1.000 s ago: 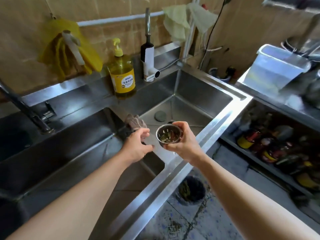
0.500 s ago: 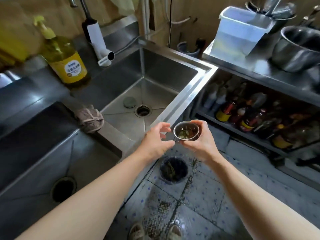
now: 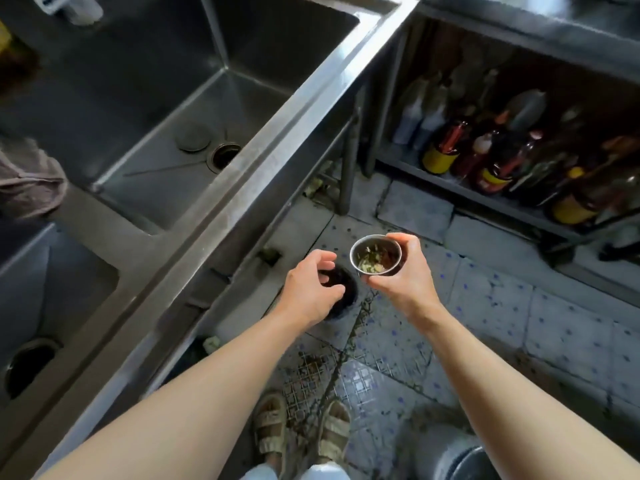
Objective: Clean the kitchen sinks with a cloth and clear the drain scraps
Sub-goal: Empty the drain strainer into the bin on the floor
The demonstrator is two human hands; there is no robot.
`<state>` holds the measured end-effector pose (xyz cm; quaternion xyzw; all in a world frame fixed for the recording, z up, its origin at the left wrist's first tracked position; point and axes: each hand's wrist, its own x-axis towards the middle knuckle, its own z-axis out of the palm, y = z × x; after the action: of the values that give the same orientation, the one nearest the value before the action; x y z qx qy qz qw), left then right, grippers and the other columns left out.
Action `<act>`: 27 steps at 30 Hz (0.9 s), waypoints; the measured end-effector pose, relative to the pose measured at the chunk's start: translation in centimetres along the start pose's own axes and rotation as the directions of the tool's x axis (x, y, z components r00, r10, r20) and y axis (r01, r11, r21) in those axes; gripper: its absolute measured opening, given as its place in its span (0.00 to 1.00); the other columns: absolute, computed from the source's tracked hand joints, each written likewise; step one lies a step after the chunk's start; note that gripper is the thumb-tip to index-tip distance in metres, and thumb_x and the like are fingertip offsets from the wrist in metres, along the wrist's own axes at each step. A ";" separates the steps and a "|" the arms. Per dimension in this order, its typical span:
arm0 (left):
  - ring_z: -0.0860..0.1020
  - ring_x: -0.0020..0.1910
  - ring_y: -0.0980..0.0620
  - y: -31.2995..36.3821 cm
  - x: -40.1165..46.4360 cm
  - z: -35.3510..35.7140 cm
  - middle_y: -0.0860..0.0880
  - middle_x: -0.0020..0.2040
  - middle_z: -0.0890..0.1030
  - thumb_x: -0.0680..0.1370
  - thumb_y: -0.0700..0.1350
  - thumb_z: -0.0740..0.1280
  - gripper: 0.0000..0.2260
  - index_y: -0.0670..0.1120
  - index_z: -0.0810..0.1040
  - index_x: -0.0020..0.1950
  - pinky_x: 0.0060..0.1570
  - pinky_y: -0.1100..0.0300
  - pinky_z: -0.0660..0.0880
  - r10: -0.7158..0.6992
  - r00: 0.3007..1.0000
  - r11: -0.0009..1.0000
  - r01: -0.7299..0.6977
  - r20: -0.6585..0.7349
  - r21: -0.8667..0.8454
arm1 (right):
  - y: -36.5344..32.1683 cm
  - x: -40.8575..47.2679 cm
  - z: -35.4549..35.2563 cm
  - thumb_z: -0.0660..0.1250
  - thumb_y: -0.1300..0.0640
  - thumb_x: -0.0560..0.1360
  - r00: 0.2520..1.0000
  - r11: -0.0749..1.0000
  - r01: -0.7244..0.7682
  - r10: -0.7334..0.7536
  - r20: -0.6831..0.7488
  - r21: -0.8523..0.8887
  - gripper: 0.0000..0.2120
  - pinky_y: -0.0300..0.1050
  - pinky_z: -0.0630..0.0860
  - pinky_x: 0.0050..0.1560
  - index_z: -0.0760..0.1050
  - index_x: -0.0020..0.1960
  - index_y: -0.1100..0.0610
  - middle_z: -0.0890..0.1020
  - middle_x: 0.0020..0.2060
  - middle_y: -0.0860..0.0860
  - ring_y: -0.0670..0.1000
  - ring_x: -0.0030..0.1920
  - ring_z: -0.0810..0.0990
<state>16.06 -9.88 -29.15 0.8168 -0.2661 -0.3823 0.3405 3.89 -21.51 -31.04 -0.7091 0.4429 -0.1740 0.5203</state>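
Right hand (image 3: 403,277) grips the drain strainer cup (image 3: 375,253): thumb on its near side, fingers curled round the far rim. Cup upright, held in the air over the floor, off the bench edge at about 3 o'clock of the sinks. Scraps (image 3: 372,263) inside: pale and green bits, wet-looking.

Left hand (image 3: 310,287) at 9 o'clock of the cup, just beside it, not touching. Fingers loosely curled, holding nothing, so that grip is empty.

Directly below and between both hands: small dark floor bin (image 3: 341,289), mostly hidden by the left hand. Contents can't be made out.

Right sink (image 3: 166,109) at 10 o'clock of the hands: drain hole (image 3: 225,155) open, no strainer in it, round plug (image 3: 192,137) lying flat just beside the hole at its 10 o'clock. Left sink (image 3: 52,289) at 8 o'clock, its drain (image 3: 29,363) also an open dark hole.

Cloth (image 3: 29,180), greyish-pink and bunched, sits on the divider between the two sinks, far left edge of view.

Shelf (image 3: 467,192) under the other bench at 2 o'clock holds bottles (image 3: 495,161), blurred. Tiled floor (image 3: 519,323) is stained, with a mesh drain grate (image 3: 318,372) near the sandalled feet (image 3: 301,434) at 6 o'clock.
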 end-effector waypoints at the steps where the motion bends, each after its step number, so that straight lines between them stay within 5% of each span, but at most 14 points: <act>1: 0.76 0.55 0.54 -1.3 0.8 0.8 0.53 0.58 0.76 0.72 0.40 0.70 0.22 0.50 0.72 0.64 0.58 0.59 0.73 -0.011 1.000 1.000 0.011 0.000 0.008 | 1.5 0.3 0.6 0.78 0.64 0.60 1.000 1.000 -0.017 0.017 -0.005 0.002 0.33 0.26 0.69 0.48 0.66 0.58 0.50 0.75 0.47 0.39 0.40 0.49 0.76; 11: 0.76 0.54 0.53 -15.7 9.6 7.8 0.53 0.58 0.78 0.71 0.38 0.71 0.23 0.50 0.72 0.64 0.58 0.57 0.73 -0.149 0.988 0.988 0.151 -0.040 0.039 | 17.7 4.4 9.6 0.79 0.61 0.59 0.995 0.994 -0.097 0.099 0.028 -0.046 0.34 0.35 0.71 0.52 0.66 0.58 0.50 0.77 0.52 0.47 0.46 0.54 0.76; 15: 0.75 0.52 0.55 -21.1 13.1 10.3 0.54 0.58 0.76 0.72 0.38 0.71 0.22 0.49 0.71 0.65 0.51 0.63 0.70 -0.163 0.986 0.985 0.165 -0.044 0.052 | 24.3 6.7 14.4 0.78 0.59 0.59 0.995 0.983 -0.092 0.098 0.025 -0.156 0.35 0.46 0.74 0.58 0.67 0.62 0.53 0.77 0.56 0.51 0.51 0.57 0.76; 19: 0.75 0.52 0.55 -25.2 16.8 12.2 0.53 0.58 0.76 0.73 0.38 0.71 0.22 0.49 0.71 0.65 0.49 0.63 0.71 -0.137 0.990 0.988 0.139 -0.039 0.067 | 29.3 9.4 18.7 0.76 0.57 0.62 0.998 0.963 -0.046 0.057 0.034 -0.265 0.37 0.43 0.67 0.62 0.67 0.68 0.58 0.73 0.63 0.55 0.53 0.63 0.71; 27: 0.75 0.52 0.54 -30.8 22.3 14.3 0.52 0.60 0.76 0.73 0.37 0.71 0.22 0.48 0.71 0.65 0.51 0.62 0.73 -0.113 0.993 0.988 0.115 -0.022 0.101 | 34.9 13.5 23.8 0.75 0.49 0.61 0.993 0.812 0.045 -0.101 -0.063 -0.581 0.36 0.53 0.73 0.58 0.71 0.66 0.61 0.79 0.56 0.59 0.60 0.57 0.76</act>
<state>22.53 -11.14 -69.20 0.8500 -0.2352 -0.3806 0.2781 12.54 -20.85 -74.55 -0.8415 0.4705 -0.0831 0.2524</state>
